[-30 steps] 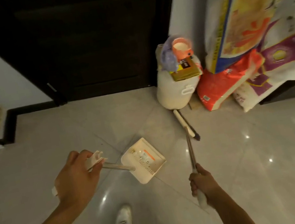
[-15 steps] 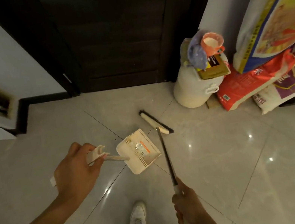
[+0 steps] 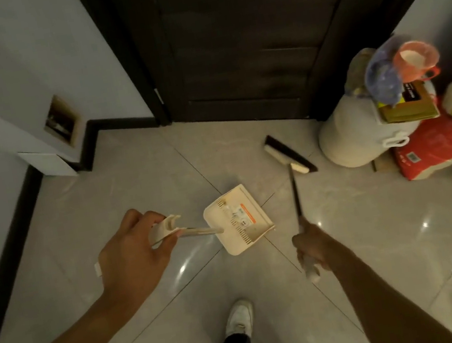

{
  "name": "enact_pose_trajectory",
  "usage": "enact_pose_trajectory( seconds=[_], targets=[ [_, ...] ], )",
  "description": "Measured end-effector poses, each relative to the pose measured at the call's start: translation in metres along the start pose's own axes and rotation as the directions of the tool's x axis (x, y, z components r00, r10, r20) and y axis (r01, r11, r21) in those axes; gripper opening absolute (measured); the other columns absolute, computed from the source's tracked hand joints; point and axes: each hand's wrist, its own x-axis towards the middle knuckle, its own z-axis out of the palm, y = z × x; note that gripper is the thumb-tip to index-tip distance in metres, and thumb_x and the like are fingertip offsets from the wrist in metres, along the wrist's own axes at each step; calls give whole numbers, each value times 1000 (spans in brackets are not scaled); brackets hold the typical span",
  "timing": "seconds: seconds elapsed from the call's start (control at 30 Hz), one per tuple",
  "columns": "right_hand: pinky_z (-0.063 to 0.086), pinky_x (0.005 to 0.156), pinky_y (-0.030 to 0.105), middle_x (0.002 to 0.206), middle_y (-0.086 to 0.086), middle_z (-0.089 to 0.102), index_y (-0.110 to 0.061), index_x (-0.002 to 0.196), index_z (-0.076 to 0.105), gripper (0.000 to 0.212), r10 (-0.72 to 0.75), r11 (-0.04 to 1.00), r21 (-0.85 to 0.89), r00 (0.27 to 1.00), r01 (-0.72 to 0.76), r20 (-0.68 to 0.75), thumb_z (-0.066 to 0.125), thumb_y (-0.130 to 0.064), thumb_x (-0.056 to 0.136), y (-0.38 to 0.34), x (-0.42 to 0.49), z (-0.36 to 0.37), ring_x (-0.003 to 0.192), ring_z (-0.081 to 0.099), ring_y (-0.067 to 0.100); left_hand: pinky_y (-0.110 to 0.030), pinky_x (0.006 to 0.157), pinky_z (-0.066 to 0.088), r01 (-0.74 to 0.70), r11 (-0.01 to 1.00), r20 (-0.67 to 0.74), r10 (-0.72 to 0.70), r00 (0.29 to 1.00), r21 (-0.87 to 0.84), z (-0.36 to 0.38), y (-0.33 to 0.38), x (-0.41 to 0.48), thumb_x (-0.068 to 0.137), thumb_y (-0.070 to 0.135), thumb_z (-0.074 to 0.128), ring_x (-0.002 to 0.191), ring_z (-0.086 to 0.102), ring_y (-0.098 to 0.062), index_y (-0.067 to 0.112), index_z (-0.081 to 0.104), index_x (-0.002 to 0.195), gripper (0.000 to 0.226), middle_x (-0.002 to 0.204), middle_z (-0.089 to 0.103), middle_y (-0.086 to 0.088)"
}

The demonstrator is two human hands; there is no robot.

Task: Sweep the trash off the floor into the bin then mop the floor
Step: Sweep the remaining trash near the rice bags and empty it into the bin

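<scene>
With its contents hard to make out, the dustpan (image 3: 239, 221) is held mid-scene above the glossy tiled floor (image 3: 131, 188) by fingers of the left hand (image 3: 131, 257) curled round its handle, the broom (image 3: 288, 157) clamped in the right hand (image 3: 312, 249), before a dark door (image 3: 242, 47).

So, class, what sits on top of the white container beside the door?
On the white container sit a crumpled bluish bag, a pink cup holding something white, and a brown box. They cover its top, so any lid is hidden.
</scene>
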Motion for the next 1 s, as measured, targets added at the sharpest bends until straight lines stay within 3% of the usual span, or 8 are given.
enact_pose_trajectory(
  seconds=[0.13, 0.23, 0.3, 0.43, 0.53, 0.63, 0.8, 1.0],
  targets=[
    [54, 53, 31, 110, 18, 68, -38, 160, 11, 81, -7, 996, -85, 993, 17, 116, 47, -8, 95, 31, -50, 46, 72, 69, 24, -18, 47, 32, 15, 1000, 32, -15, 999, 13, -6, 2, -9, 76, 40, 86, 51, 50, -7, 30, 67, 94, 28, 86, 50, 12],
    [57, 71, 35, 121, 8, 67, -42, 159, 16, 80, 25, 998, -65, 985, -14, 171, 45, -18, 88, 56, -83, 66, 88, 67, 25, -16, 47, 28, -16, 999, 63, 13, 998, 36, -9, 10, -15, 75, 39, 87, 49, 47, -6, 28, 68, 94, 29, 85, 51, 11],
    [56, 82, 37, 112, 0, 66, -39, 158, 24, 86, 31, 1000, -11, 988, -30, 151, 47, -23, 77, 76, -101, 63, 89, 60, 21, -16, 47, 28, -32, 998, 65, 29, 997, 45, -10, 18, -20, 76, 41, 85, 48, 47, -7, 27, 68, 93, 28, 84, 50, 10],
    [45, 52, 29, 71, -3, 61, -40, 153, 40, 78, 9, 985, 172, 996, -24, 84, 51, -17, 79, 119, -138, 39, 58, 58, 16, -20, 47, 33, -42, 999, 53, 40, 998, 26, -8, 33, -36, 79, 48, 79, 48, 50, -11, 30, 68, 92, 25, 84, 49, 10],
    [37, 43, 27, 53, 3, 54, -34, 151, 44, 71, 14, 936, 351, 1000, -6, -20, 50, -1, 89, 149, -155, 23, 40, 46, 18, -21, 47, 32, -63, 998, 44, 63, 997, 4, -2, 43, -48, 79, 44, 81, 47, 49, -13, 30, 67, 91, 23, 83, 48, 9],
    [35, 37, 23, 52, 7, 45, -32, 155, 38, 72, 56, 906, 422, 992, -3, -114, 46, 5, 94, 172, -157, -1, 36, 41, 18, -25, 47, 40, -55, 998, 40, 55, 998, -3, 4, 46, -57, 79, 44, 81, 49, 51, -16, 29, 66, 89, 24, 83, 48, 9],
    [41, 36, 25, 60, 11, 47, -24, 160, 26, 75, 126, 891, 453, 975, -30, -183, 46, 11, 96, 189, -140, -48, 40, 44, 19, -31, 47, 46, -35, 999, 2, 35, 999, -14, 6, 45, -75, 79, 48, 78, 49, 51, -18, 28, 63, 85, 26, 82, 48, 8],
    [46, 42, 28, 64, 12, 54, -27, 162, 13, 87, 104, 911, 398, 994, -105, 24, 49, 12, 94, 165, -127, -29, 45, 51, 18, -22, 48, 37, 42, 999, 17, -42, 999, -17, -3, 33, -103, 79, 46, 80, 51, 50, -8, 31, 59, 82, 25, 79, 49, 9]
  ],
)
